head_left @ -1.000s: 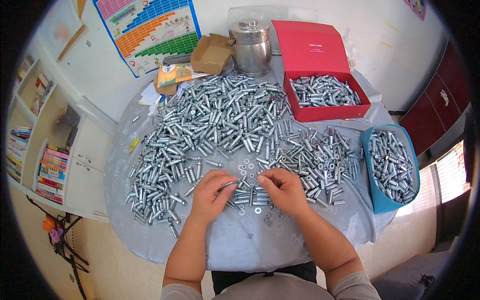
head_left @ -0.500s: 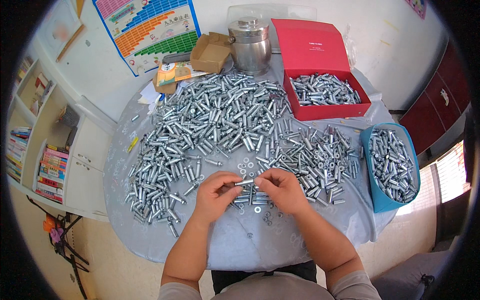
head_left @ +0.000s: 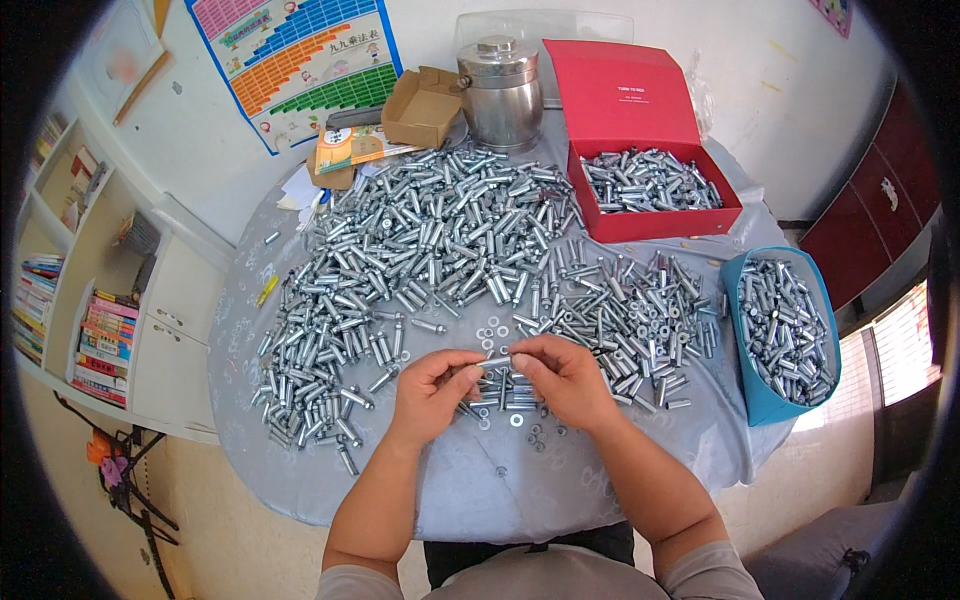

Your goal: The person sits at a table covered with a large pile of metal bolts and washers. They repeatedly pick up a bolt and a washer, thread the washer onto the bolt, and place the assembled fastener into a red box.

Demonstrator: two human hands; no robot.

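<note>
Over the near middle of the table, my left hand and my right hand face each other with fingers pinched. Between them is a short silver sleeve anchor bolt, lying roughly level, one end in each hand's fingertips. Fingers partly cover both of its ends. Just beyond the hands lie several loose washers, and below them more metal sleeves and a flat washer. A large heap of anchor bolts spreads behind and to the left; another heap of metal parts is on the right.
A red box with its lid up holds more bolts at the back right. At the right edge stands a teal bin full of them. A steel pot, a small cardboard box and a yellow cutter are also on the table.
Both hands stay nearly in place with the bolt between them. My right fingertips have shifted slightly up and toward the left along it.
</note>
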